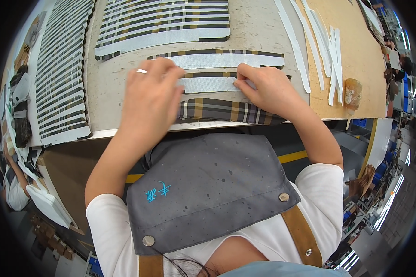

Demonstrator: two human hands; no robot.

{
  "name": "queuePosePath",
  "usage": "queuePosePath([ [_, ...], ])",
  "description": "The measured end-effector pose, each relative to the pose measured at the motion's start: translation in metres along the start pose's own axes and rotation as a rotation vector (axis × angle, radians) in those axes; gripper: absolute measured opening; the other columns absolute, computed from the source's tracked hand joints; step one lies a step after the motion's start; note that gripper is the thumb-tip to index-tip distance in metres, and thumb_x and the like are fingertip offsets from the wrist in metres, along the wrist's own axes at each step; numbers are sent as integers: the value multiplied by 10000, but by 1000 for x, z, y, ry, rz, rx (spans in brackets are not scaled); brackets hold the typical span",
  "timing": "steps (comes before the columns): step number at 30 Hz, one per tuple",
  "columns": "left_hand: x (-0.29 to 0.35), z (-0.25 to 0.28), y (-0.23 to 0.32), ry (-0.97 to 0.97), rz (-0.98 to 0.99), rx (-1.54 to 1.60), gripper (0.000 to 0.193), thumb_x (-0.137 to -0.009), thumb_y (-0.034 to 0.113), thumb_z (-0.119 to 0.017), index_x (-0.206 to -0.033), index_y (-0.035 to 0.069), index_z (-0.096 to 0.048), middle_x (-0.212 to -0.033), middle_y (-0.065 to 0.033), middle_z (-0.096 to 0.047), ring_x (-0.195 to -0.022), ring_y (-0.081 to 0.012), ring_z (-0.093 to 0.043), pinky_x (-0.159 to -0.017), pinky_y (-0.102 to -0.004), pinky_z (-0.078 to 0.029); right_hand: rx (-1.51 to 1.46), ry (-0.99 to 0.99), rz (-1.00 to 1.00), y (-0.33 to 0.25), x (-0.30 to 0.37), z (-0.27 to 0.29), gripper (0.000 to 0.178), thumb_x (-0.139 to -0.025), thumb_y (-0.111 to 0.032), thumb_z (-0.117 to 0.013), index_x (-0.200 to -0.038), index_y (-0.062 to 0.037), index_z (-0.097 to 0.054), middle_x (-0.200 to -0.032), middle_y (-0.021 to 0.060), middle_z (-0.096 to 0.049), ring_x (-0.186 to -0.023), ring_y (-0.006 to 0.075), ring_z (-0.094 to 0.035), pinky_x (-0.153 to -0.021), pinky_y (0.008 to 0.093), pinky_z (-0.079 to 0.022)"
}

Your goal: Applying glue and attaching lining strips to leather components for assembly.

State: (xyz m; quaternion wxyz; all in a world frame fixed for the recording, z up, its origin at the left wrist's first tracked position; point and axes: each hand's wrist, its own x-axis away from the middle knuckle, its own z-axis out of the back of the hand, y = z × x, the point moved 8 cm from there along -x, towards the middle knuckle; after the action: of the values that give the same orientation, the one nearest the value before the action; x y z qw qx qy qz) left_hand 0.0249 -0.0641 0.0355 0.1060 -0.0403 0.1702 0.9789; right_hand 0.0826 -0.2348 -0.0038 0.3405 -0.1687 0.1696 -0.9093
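Observation:
In front of me a plaid fabric strip with a white strip (210, 84) laid along it lies crosswise on the table. My right hand (270, 90) is at its right part, thumb and index finger curled together on the white strip. Over its left end is my left hand (150, 97), with a ring on one finger; its fingers are bent and smeared by motion, so their grip is unclear. Just beyond lies another plaid strip with a white band (217, 60). Nearer me, a plaid fabric piece (217, 111) rests along the table edge.
Rows of white-banded plaid strips (164, 34) lie at the back, and a longer row (62, 101) runs down the left. At the right are loose white strips (330, 64) and an amber-stained jar (353, 93). The table's front edge (111, 133) is close to me.

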Motion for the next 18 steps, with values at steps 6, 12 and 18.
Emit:
queuePosePath([
  [6,7,-36,50,-172,-294,128,384,-827,178,-643,-1156,-4,-566,-1168,-75,-541,-1090,-259,-497,-882,-378,-398,40,28,3,-4,4,3,191,-872,-239,-608,-874,-62,-538,-675,111,-618,-622,315,-608,-555,387,-455],
  [12,10,-38,49,-173,-277,125,416,-836,194,-642,-1192,-1,-556,-1183,-70,-539,-1076,-259,-498,-830,-376,-418,-40,189,-50,20,25,31,253,-829,-238,-674,-880,-57,-504,-732,110,-615,-670,303,-610,-597,361,-467],
  [18,7,-40,52,-185,-260,75,420,-847,236,-638,-1237,100,-560,-1165,-48,-543,-1048,-256,-497,-818,-364,-402,-251,263,-207,52,51,32,206,-854,-137,-629,-1015,-42,-542,-867,129,-620,-829,270,-610,-664,341,-483],
])
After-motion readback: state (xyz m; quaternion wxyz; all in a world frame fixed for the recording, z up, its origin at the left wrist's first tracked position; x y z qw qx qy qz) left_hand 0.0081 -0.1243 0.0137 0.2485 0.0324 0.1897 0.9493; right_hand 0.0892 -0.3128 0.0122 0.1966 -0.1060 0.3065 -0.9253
